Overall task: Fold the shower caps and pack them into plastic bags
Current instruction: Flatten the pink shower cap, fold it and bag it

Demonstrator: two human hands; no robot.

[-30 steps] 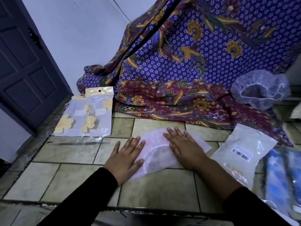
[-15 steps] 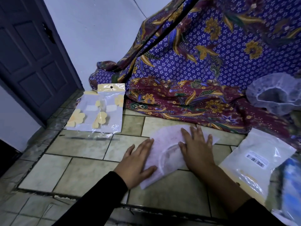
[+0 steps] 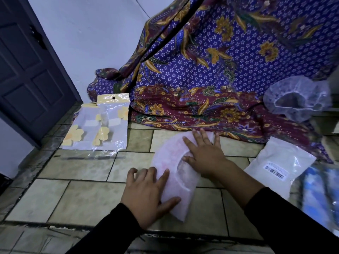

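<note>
**tile_guy:** so where's the pink shower cap (image 3: pixel 170 162) relative to the person's hands?

**capfolder:** It's flat on the floor (image 3: pixel 82 195), right between them, and looks like a half-moon. The long axis runs near to far, with the curved edge to the left. The left hand (image 3: pixel 146 195) presses the near end and the right hand (image 3: pixel 205 154) presses the far end.

**tile_guy:** any actual grip on it?

**capfolder:** nope, both hands lie palm-down with straight fingers, just pinning it. My guess is the next fold goes across that long axis, so the left hand, being right by the near tip, would lift it toward the right one. The plastic bags (image 3: pixel 102 125) sit far left, well apart from the cap and closer to the left hand.
</note>
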